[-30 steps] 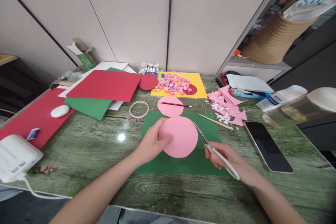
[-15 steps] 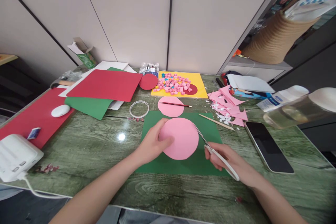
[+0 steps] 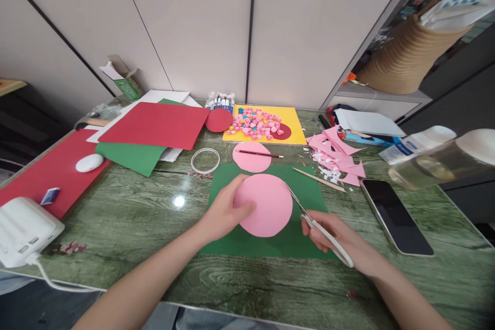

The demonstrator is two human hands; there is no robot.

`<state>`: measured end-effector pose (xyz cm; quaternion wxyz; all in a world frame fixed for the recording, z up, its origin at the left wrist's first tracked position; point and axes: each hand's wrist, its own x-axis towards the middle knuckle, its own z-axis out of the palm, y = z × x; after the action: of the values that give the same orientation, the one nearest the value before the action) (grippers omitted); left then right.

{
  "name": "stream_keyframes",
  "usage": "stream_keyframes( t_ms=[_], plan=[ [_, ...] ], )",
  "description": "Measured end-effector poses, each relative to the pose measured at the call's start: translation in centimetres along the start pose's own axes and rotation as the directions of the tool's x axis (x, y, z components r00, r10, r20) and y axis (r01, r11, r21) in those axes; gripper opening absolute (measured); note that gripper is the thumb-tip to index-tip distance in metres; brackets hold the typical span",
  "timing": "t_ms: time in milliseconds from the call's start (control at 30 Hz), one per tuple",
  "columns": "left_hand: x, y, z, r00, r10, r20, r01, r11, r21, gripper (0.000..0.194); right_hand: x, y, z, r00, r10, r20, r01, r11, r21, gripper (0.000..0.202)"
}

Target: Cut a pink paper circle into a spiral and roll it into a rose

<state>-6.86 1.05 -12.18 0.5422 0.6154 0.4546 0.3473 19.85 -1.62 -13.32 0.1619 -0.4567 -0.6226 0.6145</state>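
Note:
A pink paper circle point(image 3: 268, 209) is pinched at its left edge by my left hand point(image 3: 228, 206), thumb on top and the other fingers beneath. My right hand point(image 3: 340, 234) is wrapped round the white handles of a pair of scissors point(image 3: 328, 237). The blades point up and left, their tips at the circle's upper right edge. Below both hands lies a green paper sheet point(image 3: 309, 245). Just beyond the held circle rests a second pink circle point(image 3: 247, 164) with a dark red pencil point(image 3: 261, 153) across it.
Pink paper scraps point(image 3: 334, 152) lie at the right, near a wooden stick point(image 3: 319, 179) and a phone point(image 3: 394, 216). Pink beads point(image 3: 257, 124) cover part of a yellow sheet point(image 3: 296, 126). A tape roll point(image 3: 205, 160), red paper point(image 3: 154, 126) and a white charger point(image 3: 29, 229) are leftward.
Almost nothing differs. The held pink circle has shifted very slightly; both hands and the scissors stay in practically the same place.

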Motion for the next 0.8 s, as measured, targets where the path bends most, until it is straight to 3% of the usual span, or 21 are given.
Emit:
stream_keyframes(
  t_ms=[167,467,800],
  plan=[
    [0.2,-0.4,0.2,0.999,0.012,-0.051,-0.016,0.998,-0.069,0.03,0.0,-0.2,0.0,1.0,0.008,-0.008,-0.008,1.0,0.024,0.046],
    [1.0,-1.3,0.6,0.956,-0.021,-0.292,-0.056,0.966,-0.253,0.036,0.1,0.1,0.2,1.0,0.0,-0.002,0.0,0.999,0.036,0.046],
    [0.8,-1.0,1.2,0.966,-0.072,-0.25,0.016,0.976,-0.219,0.039,0.3,0.2,0.5,1.0,0.0,-0.007,0.001,0.999,0.047,0.045]
  ],
)
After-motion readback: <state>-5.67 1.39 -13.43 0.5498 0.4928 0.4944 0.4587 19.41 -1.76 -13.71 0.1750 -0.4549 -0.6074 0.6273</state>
